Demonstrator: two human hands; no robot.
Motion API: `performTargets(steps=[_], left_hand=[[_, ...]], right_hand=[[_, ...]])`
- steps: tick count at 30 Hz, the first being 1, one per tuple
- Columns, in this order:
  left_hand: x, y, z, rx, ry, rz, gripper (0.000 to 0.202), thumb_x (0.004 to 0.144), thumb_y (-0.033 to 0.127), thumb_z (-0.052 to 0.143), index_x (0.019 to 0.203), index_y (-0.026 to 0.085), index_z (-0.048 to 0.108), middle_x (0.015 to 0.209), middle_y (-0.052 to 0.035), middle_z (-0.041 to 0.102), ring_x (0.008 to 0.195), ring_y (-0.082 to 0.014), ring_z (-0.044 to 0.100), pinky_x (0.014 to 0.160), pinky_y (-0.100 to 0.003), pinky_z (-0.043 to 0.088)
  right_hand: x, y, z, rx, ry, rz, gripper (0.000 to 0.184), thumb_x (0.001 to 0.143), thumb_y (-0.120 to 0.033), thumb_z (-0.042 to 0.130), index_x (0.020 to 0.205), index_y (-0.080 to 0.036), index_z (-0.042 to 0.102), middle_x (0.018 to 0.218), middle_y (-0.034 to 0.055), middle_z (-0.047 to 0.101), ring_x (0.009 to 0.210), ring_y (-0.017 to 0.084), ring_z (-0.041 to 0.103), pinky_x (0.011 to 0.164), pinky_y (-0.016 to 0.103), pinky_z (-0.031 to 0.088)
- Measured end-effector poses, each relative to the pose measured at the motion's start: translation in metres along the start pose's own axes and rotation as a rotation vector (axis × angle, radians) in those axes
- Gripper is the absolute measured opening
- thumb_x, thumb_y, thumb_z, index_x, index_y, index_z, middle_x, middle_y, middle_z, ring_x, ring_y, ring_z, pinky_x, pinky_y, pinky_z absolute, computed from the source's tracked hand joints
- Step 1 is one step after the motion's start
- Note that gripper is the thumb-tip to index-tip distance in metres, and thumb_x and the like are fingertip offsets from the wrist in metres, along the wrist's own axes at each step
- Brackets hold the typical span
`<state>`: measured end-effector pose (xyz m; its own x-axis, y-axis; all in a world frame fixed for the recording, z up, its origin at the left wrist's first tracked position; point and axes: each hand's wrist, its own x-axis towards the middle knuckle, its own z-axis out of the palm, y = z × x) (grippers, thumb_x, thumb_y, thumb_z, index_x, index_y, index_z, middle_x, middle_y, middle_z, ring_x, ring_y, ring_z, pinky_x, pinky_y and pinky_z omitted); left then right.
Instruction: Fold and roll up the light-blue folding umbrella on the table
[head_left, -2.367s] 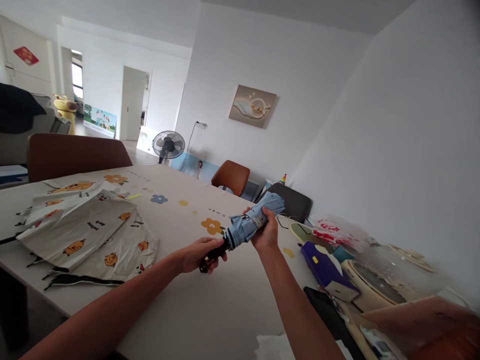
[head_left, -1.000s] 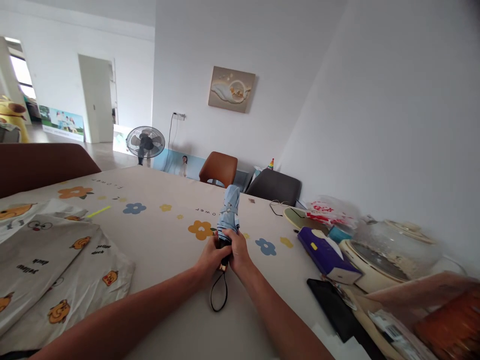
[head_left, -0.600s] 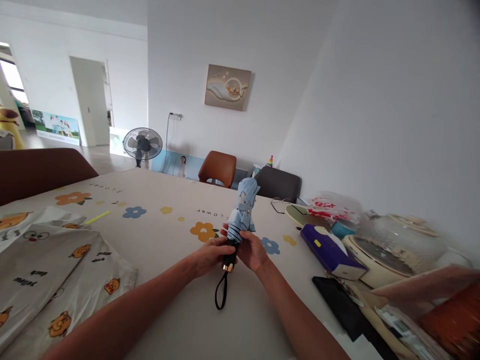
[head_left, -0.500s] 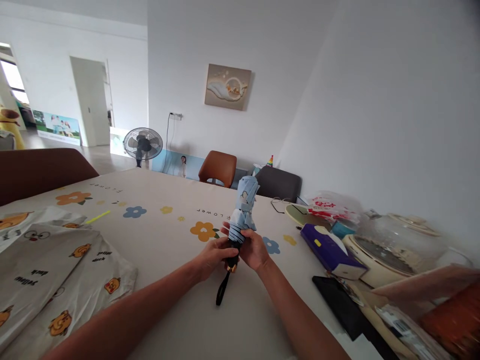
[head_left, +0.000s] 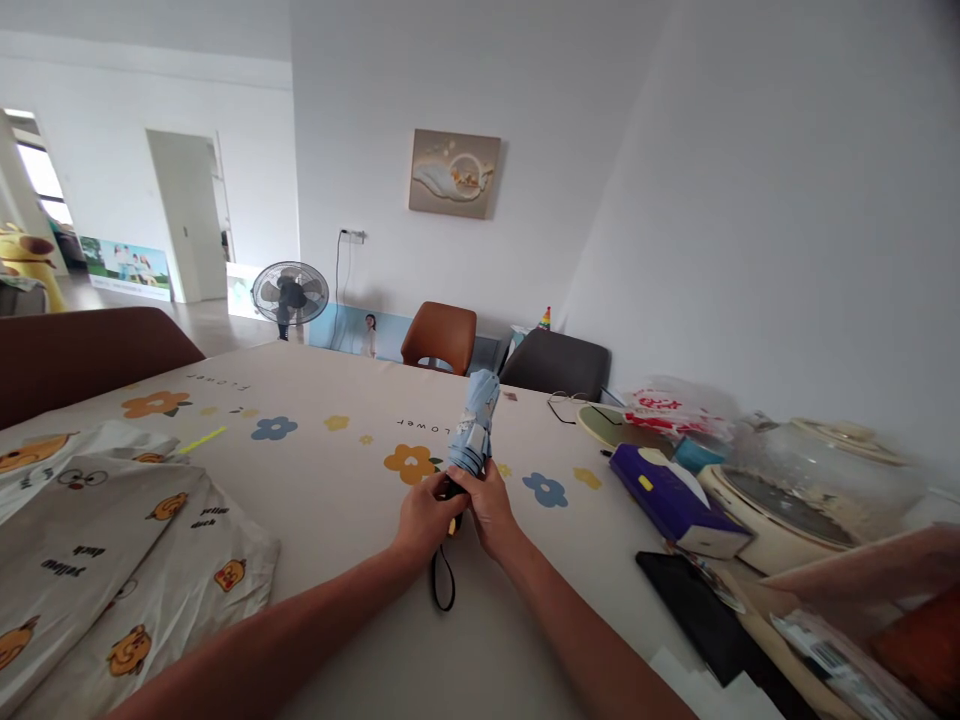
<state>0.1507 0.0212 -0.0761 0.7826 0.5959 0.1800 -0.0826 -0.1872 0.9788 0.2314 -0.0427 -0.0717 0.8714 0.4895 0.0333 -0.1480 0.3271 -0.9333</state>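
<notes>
A folded light-blue umbrella point(head_left: 475, 418) stands tilted above the table, its canopy pointing away from me. My left hand point(head_left: 427, 515) is closed around the black handle from the left. From the right, my right hand point(head_left: 486, 500) grips the same spot, where handle and canopy meet, with both thumbs close together. A black wrist strap point(head_left: 444, 585) hangs in a loop below the handle. The fingers behind the umbrella are mostly hidden.
A duck-print cloth point(head_left: 142, 560) lies at the left on the flower-patterned table point(head_left: 300, 520). On the right are a purple tissue box point(head_left: 667, 495), eyeglasses point(head_left: 561, 408), a black phone-like slab point(head_left: 694, 610) and a glass-lidded pot point(head_left: 825, 480). Chairs point(head_left: 440, 335) stand behind.
The umbrella has moved slightly left and lower, and its canopy is turned. My hands have closed in tighter around the handle. The strap has swung open into a loop.
</notes>
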Motion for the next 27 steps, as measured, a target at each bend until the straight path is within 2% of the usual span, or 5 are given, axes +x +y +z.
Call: performTargets(steps=[6, 11, 17, 20, 27], left_hand=[[-0.004, 0.001, 0.005, 0.001, 0.005, -0.063, 0.031, 0.07, 0.025, 0.059, 0.101, 0.018, 0.057, 0.084, -0.0024, 0.064, 0.057, -0.0111, 0.055, 0.051, -0.022, 0.04], [-0.001, -0.002, 0.006, -0.085, 0.034, -0.213, 0.047, 0.066, 0.03, 0.068, 0.105, 0.013, 0.049, 0.091, -0.008, 0.061, 0.07, -0.0143, 0.058, 0.057, -0.023, 0.043], [0.009, 0.009, -0.013, -0.481, -0.325, -0.274, 0.036, 0.062, 0.027, 0.07, 0.092, 0.015, 0.054, 0.076, -0.0017, 0.059, 0.064, -0.0115, 0.056, 0.052, -0.021, 0.041], [0.012, 0.017, -0.022, -0.513, -0.42, -0.289, 0.03, 0.06, 0.028, 0.071, 0.08, 0.015, 0.053, 0.062, 0.0019, 0.053, 0.054, -0.009, 0.051, 0.045, -0.019, 0.036], [0.003, 0.018, -0.017, -0.341, -0.268, -0.168, 0.015, 0.066, 0.024, 0.059, 0.071, 0.017, 0.046, 0.05, 0.0057, 0.045, 0.043, -0.0056, 0.04, 0.04, -0.018, 0.029]], right_hand=[[0.001, 0.001, 0.001, 0.14, -0.02, 0.059, 0.034, 0.055, -0.016, 0.073, 0.085, -0.02, 0.057, 0.071, -0.0023, 0.065, 0.067, 0.017, 0.062, 0.07, 0.033, 0.05], [0.0, -0.008, 0.0, 0.215, -0.105, 0.106, 0.039, 0.057, -0.017, 0.072, 0.093, -0.022, 0.058, 0.079, 0.0008, 0.068, 0.078, 0.023, 0.065, 0.072, 0.039, 0.05], [-0.006, -0.011, 0.001, 0.24, -0.145, 0.082, 0.038, 0.06, -0.018, 0.073, 0.096, -0.024, 0.061, 0.085, -0.0003, 0.069, 0.088, 0.02, 0.062, 0.079, 0.034, 0.047], [-0.011, -0.012, 0.006, 0.245, -0.195, 0.075, 0.032, 0.062, -0.019, 0.073, 0.091, -0.024, 0.062, 0.085, -0.0013, 0.068, 0.09, 0.018, 0.06, 0.082, 0.032, 0.046], [-0.011, -0.022, 0.004, 0.179, -0.381, 0.155, 0.02, 0.062, -0.017, 0.068, 0.08, -0.022, 0.063, 0.08, 0.0004, 0.067, 0.086, 0.021, 0.06, 0.081, 0.036, 0.045]])
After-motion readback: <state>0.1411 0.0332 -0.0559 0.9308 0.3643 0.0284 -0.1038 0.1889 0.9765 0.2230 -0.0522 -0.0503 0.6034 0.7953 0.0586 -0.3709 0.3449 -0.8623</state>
